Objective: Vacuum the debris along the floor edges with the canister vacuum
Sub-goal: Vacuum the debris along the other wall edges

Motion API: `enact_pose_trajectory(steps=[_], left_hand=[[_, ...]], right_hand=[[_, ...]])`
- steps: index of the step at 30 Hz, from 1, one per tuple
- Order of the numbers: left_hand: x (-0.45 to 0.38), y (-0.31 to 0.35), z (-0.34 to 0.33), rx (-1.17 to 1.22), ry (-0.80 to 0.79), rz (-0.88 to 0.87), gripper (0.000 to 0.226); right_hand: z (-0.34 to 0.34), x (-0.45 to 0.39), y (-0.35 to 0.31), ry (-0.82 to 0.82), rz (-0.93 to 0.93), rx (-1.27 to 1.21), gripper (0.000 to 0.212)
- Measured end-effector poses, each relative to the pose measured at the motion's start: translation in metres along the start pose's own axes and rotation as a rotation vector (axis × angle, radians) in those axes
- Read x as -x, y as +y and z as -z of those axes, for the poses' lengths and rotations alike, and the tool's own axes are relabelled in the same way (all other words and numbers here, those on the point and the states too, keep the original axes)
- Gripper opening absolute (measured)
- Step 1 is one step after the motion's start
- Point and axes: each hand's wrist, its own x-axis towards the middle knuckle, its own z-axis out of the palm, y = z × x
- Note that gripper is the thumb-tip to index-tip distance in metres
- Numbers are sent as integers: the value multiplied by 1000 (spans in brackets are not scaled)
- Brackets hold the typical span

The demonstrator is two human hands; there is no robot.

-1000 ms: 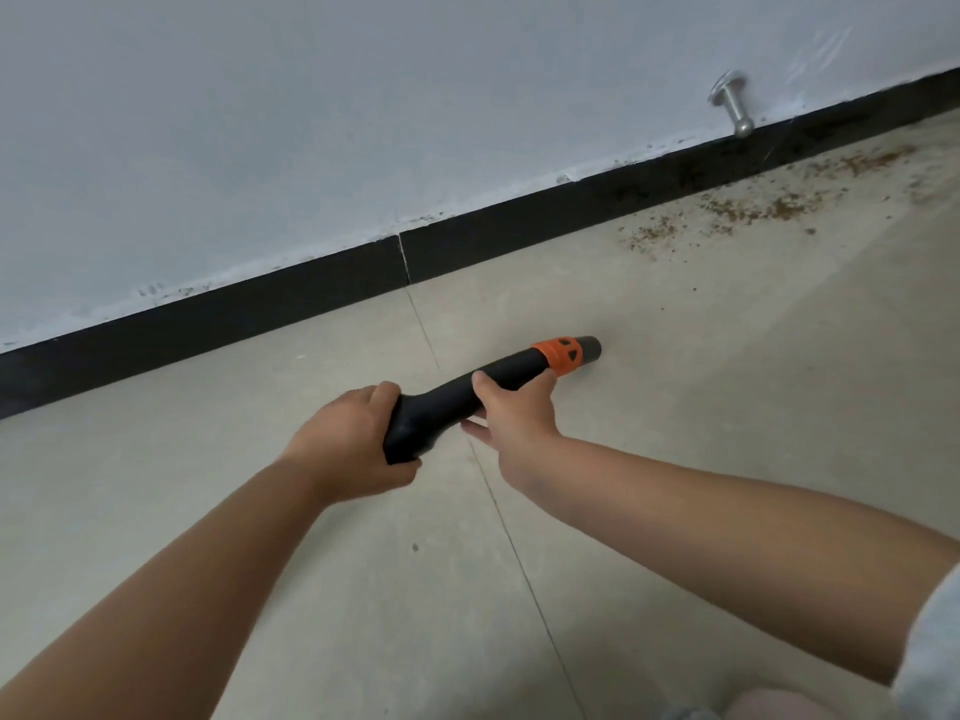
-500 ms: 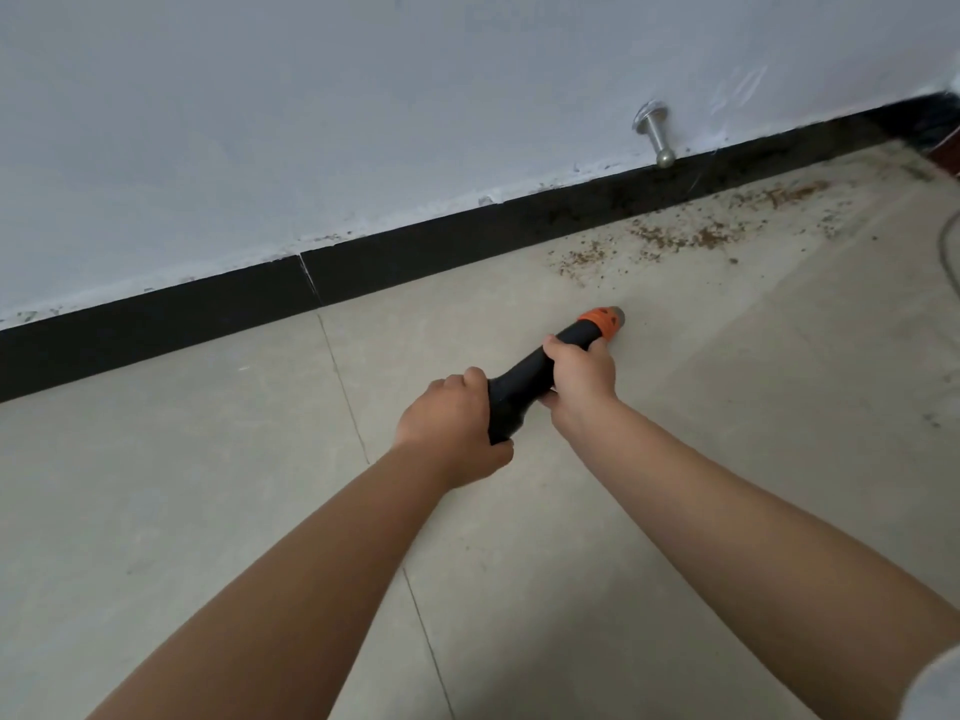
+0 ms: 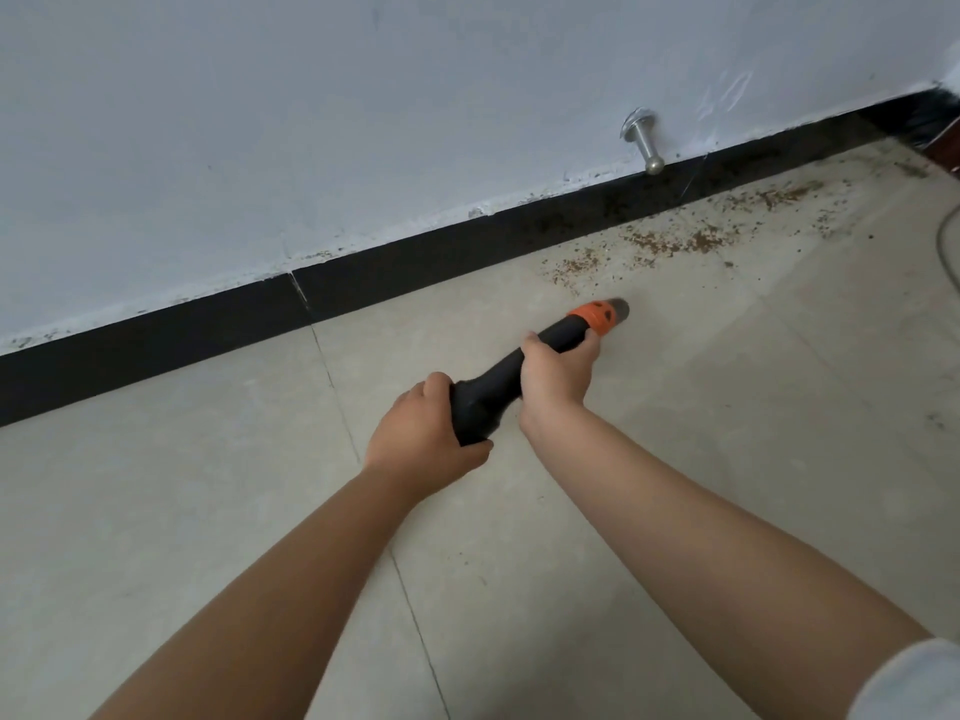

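1. The left hand (image 3: 423,439) gripped the thick rear end of the black vacuum nozzle (image 3: 511,379), with its fingers curled over the top and its thumb wrapped underneath.
2. The right hand (image 3: 553,379) held the same nozzle further forward, at about two o'clock from the left hand. Its fingers were closed round the narrower black section, just behind the orange collar (image 3: 595,317).
3. The nozzle ran from the left hand toward two o'clock, and its grey tip (image 3: 618,306) pointed at the foot of the wall. Whether the tip touched the tiled floor (image 3: 727,433) could not be told.
4. Brown debris (image 3: 680,241) lay scattered on the tiles at about one o'clock from the tip, near it but apart. It stretched on along the black skirting board (image 3: 415,257) toward the far right corner.
5. A smaller patch of the same crumbs (image 3: 571,267) sat just beyond the tip, at twelve o'clock from it.
6. A metal door stop (image 3: 644,145) projected from the pale wall (image 3: 311,122) just above the skirting board, at twelve o'clock from the nozzle tip.
7. A thin cable (image 3: 948,252) curved along the floor at the right edge, at about three o'clock from the debris.
8. Both forearms reached in from the bottom of the view, and a pale sleeve (image 3: 914,683) showed at the lower right corner.
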Motion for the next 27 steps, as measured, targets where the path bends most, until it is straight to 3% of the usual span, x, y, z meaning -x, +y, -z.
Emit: enact_pose_trajectory(steps=[12,20,27], left_hand=[[69,-117,116,21,226,174,50],[182,-131,220,71,74,266,52],[306,-99,327,123,86,457,47]], right_hand=[[-112,119,17,-298,-80,-5,81],[-112,260,-28,-272,-387,193,57],[-118,408,-106,-428,-384,410,54]])
